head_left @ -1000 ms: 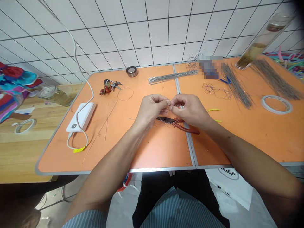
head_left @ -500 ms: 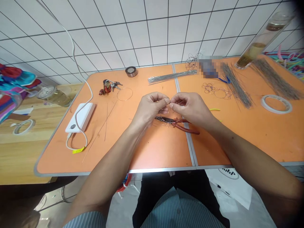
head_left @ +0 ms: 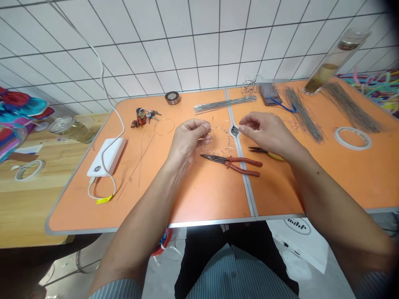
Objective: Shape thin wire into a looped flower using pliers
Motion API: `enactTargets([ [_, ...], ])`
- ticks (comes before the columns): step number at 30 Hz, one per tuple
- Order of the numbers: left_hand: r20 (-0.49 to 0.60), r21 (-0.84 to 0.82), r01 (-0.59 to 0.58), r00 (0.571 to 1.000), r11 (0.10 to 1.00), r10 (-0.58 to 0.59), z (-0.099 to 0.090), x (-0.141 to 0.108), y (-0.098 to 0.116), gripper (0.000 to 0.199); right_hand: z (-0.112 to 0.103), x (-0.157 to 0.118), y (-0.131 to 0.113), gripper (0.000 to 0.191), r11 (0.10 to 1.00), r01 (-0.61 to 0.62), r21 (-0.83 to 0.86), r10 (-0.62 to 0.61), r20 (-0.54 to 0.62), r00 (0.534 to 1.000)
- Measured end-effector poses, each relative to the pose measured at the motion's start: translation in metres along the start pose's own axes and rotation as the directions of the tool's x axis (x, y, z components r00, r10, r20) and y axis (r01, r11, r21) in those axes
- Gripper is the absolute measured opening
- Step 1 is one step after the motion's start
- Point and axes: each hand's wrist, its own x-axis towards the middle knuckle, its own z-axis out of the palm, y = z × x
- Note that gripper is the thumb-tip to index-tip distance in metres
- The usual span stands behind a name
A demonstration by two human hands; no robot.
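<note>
My left hand (head_left: 190, 140) is closed in a pinch on a thin wire ring (head_left: 230, 143) with small twisted loops along it, which hangs just above the table. To the right of the ring is my right hand (head_left: 264, 129), its thumb and forefinger a little apart with nothing visible between them. Red-handled pliers (head_left: 230, 161) lie below the ring, between the two hands. Yellow-handled needle-nose pliers (head_left: 264, 152) lie partly hidden under my right hand.
Behind the hands lies a bundle of straight wires (head_left: 224, 104). Keys (head_left: 146, 116), a plain wire hoop (head_left: 164, 126), a roll of tape (head_left: 172, 98) and a white power bank (head_left: 106, 157) are to the left. A phone (head_left: 269, 94), wire bundles (head_left: 304, 116) and a white tape ring (head_left: 353, 138) are to the right.
My right hand has moved right, away from my left hand and the wire ring. The ring and both pliers now show more plainly. My left hand has shifted slightly left.
</note>
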Motion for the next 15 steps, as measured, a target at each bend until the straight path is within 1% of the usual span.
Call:
enactTargets([
  [3, -0.024, -0.014, 0.004, 1.000, 1.000, -0.004, -0.003, 0.003, 0.001, 0.027, -0.016, -0.009, 0.011, 0.024, 0.985, 0.007, -0.173, 0.000, 0.038, 0.999],
  [5, -0.038, -0.037, -0.007, 0.999, 0.999, 0.006, -0.006, 0.004, 0.002, 0.026, -0.029, -0.019, 0.023, 0.028, 0.955, 0.019, -0.296, 0.005, 0.081, 0.997],
  [8, -0.060, -0.068, 0.002, 0.998, 0.998, -0.006, -0.008, 0.006, 0.004, 0.025, -0.045, -0.040, 0.042, 0.038, 0.898, 0.058, -0.436, 0.032, 0.198, 0.980],
  [9, -0.064, -0.077, 0.006, 0.998, 0.997, -0.011, -0.009, 0.006, 0.005, 0.024, -0.048, -0.047, 0.046, 0.041, 0.884, 0.052, -0.465, 0.059, 0.220, 0.974],
  [11, -0.074, -0.091, 0.007, 0.997, 0.996, -0.014, -0.010, 0.006, 0.006, 0.024, -0.048, -0.061, 0.046, 0.038, 0.890, 0.040, -0.455, 0.078, 0.239, 0.968],
  [13, -0.089, -0.101, -0.002, 0.996, 0.995, -0.007, -0.011, 0.007, 0.007, 0.024, -0.039, -0.071, 0.038, 0.035, 0.907, 0.065, -0.417, 0.030, 0.217, 0.976],
  [15, -0.110, -0.103, -0.014, 0.994, 0.995, 0.003, -0.013, 0.008, 0.007, 0.026, -0.024, -0.077, 0.024, 0.036, 0.907, 0.142, -0.397, -0.043, 0.247, 0.968],
])
